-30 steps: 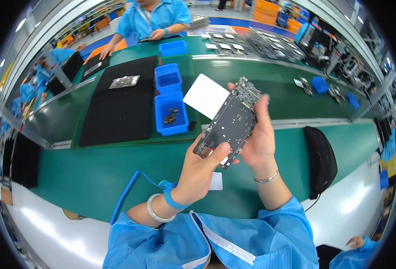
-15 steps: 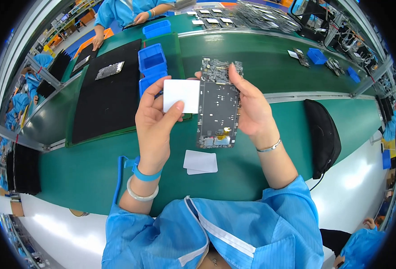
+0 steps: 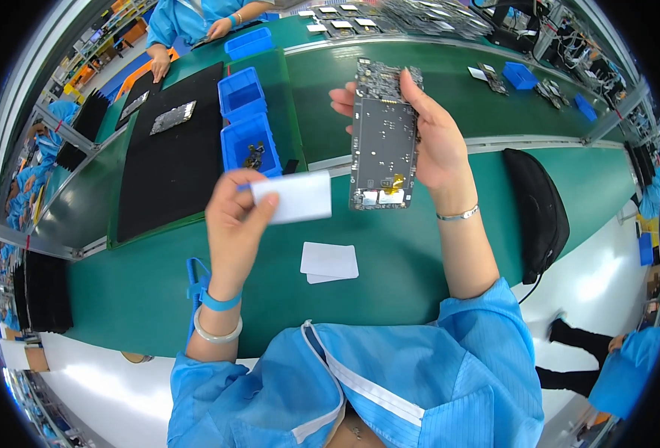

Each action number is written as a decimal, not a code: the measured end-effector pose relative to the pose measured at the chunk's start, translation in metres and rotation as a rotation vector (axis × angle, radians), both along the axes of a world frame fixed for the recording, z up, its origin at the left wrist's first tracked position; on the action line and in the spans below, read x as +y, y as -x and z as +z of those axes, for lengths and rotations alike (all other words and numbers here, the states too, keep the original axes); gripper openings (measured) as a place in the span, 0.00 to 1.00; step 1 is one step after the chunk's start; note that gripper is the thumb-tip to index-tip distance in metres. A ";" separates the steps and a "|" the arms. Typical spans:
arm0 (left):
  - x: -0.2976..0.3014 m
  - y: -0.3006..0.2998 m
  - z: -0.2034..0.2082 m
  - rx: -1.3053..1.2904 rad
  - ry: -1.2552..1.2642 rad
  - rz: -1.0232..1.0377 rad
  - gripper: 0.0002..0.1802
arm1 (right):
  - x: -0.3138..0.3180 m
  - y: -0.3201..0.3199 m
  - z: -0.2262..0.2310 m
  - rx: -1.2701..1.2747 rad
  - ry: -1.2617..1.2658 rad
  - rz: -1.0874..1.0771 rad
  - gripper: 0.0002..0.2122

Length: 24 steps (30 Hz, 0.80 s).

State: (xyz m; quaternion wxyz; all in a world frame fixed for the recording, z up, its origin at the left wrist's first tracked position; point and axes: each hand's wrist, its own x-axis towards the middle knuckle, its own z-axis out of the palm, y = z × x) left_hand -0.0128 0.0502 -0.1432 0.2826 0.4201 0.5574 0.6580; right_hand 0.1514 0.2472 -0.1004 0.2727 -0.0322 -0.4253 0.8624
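Observation:
My right hand (image 3: 438, 134) grips a long dark circuit board (image 3: 384, 142) by its right edge, thumb over the upper end. The board stands upright in view, with dense parts at the top and a gold-coloured patch near the bottom. My left hand (image 3: 233, 224) pinches a blank white card (image 3: 294, 198) between thumb and fingers. That card is slightly blurred and apart from the board. Below, a small stack of white cards (image 3: 330, 260) lies on the green table (image 3: 397, 291).
Blue bins (image 3: 249, 142) stand beyond my left hand, one with small dark parts inside. A black mat (image 3: 173, 164) carries a circuit board (image 3: 173, 117). A black pouch (image 3: 533, 213) lies at right. More boards (image 3: 419, 19) are at the back; a co-worker (image 3: 195, 22) sits far left.
My left hand has drawn the white card down and left, away from the board. My right hand has lifted the board up and slightly right.

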 end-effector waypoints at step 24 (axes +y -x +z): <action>-0.012 -0.024 -0.083 0.912 0.359 -0.015 0.08 | -0.016 0.014 -0.017 -0.096 -0.026 0.053 0.25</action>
